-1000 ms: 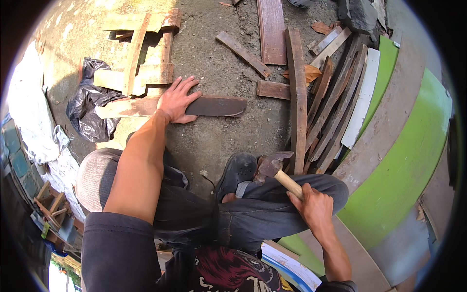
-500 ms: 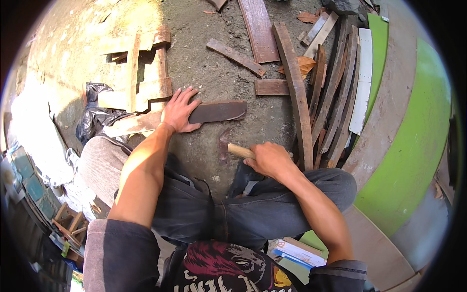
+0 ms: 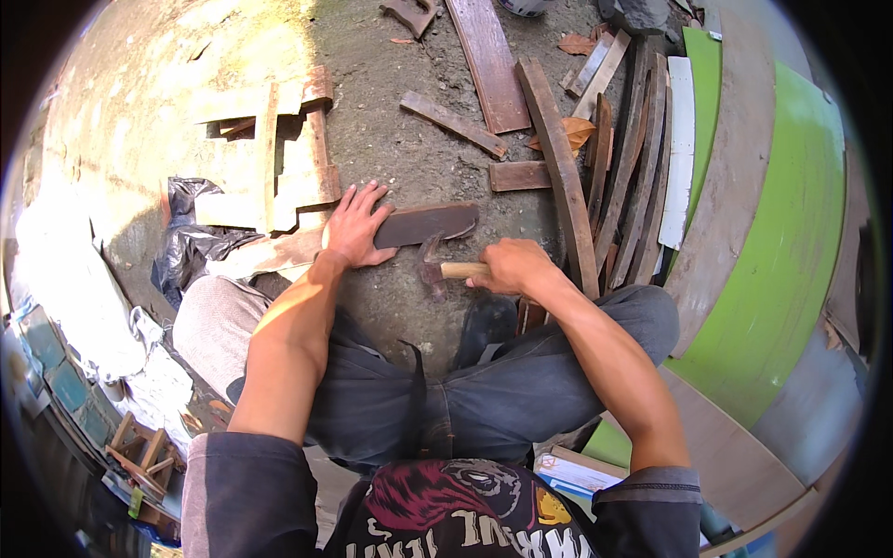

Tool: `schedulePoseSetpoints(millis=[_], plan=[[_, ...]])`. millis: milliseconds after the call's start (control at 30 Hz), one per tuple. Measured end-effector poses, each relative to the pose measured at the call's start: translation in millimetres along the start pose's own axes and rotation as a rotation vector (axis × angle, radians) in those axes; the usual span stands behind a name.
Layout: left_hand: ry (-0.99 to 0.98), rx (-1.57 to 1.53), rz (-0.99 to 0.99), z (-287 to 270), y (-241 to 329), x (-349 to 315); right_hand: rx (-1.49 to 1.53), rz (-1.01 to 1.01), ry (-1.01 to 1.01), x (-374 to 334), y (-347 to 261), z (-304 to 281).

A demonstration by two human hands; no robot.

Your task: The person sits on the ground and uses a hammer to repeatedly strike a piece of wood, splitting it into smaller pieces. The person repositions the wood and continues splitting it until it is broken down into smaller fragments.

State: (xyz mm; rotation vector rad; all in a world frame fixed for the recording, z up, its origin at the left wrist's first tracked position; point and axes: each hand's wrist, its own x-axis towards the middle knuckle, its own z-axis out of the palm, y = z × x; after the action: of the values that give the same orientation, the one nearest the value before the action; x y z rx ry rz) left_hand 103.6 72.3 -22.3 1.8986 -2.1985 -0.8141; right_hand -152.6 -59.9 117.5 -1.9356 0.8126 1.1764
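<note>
My left hand (image 3: 356, 226) lies with spread fingers on a dark brown plank (image 3: 430, 224). The plank rests on the ground, and its left part runs into sunlight beside a black plastic bag (image 3: 197, 240). A wooden-handled claw hammer is in my right hand (image 3: 514, 268), fingers wrapped round its handle (image 3: 459, 270). The rusty hammer head (image 3: 433, 266) is close to the plank's near edge; whether it touches I cannot tell. Beyond my left hand, a frame of nailed wooden slats (image 3: 267, 153) lies in the sun.
Several long wooden strips (image 3: 642, 177) lean together on the right, near a white strip (image 3: 678, 149) and green curved-looking panels (image 3: 772, 232). A reddish board (image 3: 488, 70), a short offcut (image 3: 519, 176) and a saw handle (image 3: 410, 15) lie farther off. White cloth (image 3: 79, 270) is at left.
The hammer head has come nearer to the plank, and its handle lies more level. My left hand stays spread on the plank. The whole view has shifted slightly.
</note>
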Motion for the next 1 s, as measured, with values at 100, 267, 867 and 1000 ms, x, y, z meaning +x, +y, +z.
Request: schedulePoseSetpoints(millis=[100,267,867,1000], plan=[[-0.015,0.004,0.000,2,-1,-2,-0.074,0.014,0.046,-3,12,0],[-0.068,0.023,-0.011,3,-3,-2,-0.117,0.036,0.122,-17,-8,1],[-0.070,0.048,-0.018,-1,3,3,-0.152,-0.003,0.414,-28,-4,52],[-0.040,0.054,0.004,3,2,5,-0.228,-0.036,0.417,-38,-5,55]])
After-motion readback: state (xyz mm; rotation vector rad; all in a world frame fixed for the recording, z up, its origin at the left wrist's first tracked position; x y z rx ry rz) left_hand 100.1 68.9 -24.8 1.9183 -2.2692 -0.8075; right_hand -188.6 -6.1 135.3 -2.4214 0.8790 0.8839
